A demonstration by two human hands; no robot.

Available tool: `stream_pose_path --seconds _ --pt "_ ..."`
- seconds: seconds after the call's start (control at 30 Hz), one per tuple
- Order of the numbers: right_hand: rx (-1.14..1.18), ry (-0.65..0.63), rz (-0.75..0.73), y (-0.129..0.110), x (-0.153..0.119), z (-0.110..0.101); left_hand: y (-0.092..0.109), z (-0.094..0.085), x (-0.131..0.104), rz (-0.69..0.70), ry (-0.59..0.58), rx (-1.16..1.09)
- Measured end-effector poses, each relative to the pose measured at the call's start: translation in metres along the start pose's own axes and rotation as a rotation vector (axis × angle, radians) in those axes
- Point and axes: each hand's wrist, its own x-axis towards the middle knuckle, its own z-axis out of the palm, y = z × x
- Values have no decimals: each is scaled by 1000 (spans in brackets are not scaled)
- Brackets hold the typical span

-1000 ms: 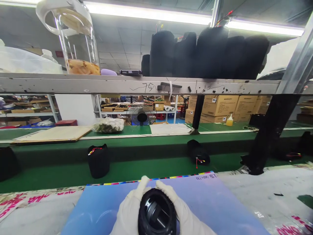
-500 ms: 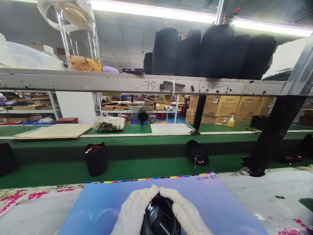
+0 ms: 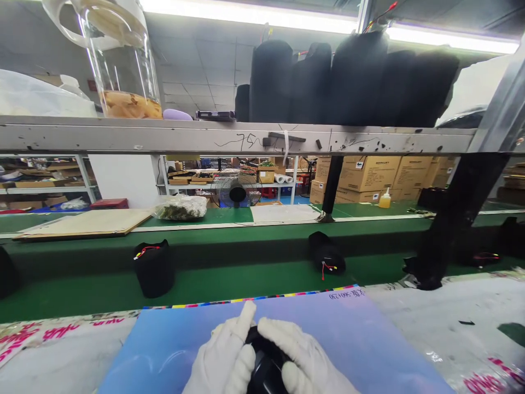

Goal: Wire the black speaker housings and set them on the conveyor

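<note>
Gloved left hand (image 3: 223, 353) and right hand (image 3: 305, 353) close around a glossy black part (image 3: 266, 369), one on each side, above a blue sheet (image 3: 176, 339) on the desk (image 3: 484, 317). Beyond the sheet, a black cylinder (image 3: 155, 271) (red wire at its top) stands upright on a green surface (image 3: 241, 284), while a second black cylinder (image 3: 327, 254) lies tilted to the right. Dark rolls (image 3: 353, 82) line the shelf (image 3: 172, 137) overhead.
</note>
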Motion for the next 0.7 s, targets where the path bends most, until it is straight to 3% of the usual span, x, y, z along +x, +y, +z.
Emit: stream_pose_path --seconds 0.1,0.27,0.37,0.53,0.7 --pt "49 -18 -57 5 4 3 -3 -2 -3 10 -11 28" --pt "84 -37 -96 14 5 13 -6 -7 -1 170 -128 86" --pt "81 -11 -87 18 1 16 -8 -4 2 113 -161 230" --pt "146 -22 -16 22 -2 12 -10 5 -3 115 -40 58" --pt "-103 40 35 19 -6 4 -11 6 -3 70 37 94"
